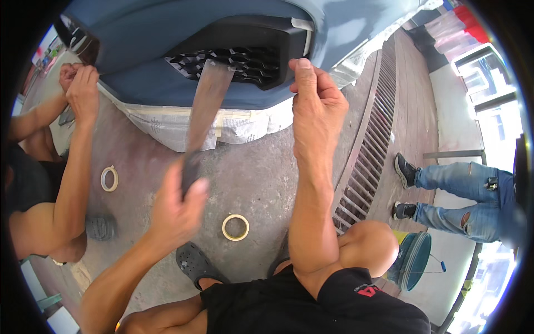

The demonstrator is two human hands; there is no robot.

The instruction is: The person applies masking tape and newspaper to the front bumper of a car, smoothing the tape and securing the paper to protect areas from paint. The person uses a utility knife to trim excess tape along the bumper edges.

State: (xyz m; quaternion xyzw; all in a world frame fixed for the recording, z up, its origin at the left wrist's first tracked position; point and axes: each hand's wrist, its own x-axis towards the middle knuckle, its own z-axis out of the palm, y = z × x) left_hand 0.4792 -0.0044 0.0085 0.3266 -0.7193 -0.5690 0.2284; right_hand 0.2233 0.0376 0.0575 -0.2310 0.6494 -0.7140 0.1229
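My left hand [178, 209] is wrapped round the dark handle of a flat, wide-bladed scraper [208, 103], blurred by motion. The blade's end reaches the honeycomb grille [256, 67] in a black bumper trim piece [245, 39]. At the trim's right edge, my right hand [318, 97] pinches its thumb and fingers together. A strip of pale masking tape [307, 42] runs down that edge to my fingertips; the pinched end itself is hidden. The blue-grey bumper [144, 67] surrounds the trim, with newspaper masking [267, 125] along its lower edge.
Two masking tape rolls, one nearer [235, 227] and one farther left [109, 178], lie on the concrete floor. A co-worker [33, 189] has both hands at the bumper's left. To the right are a floor grate [370, 145], a bucket [414, 261] and a standing person's legs [456, 183].
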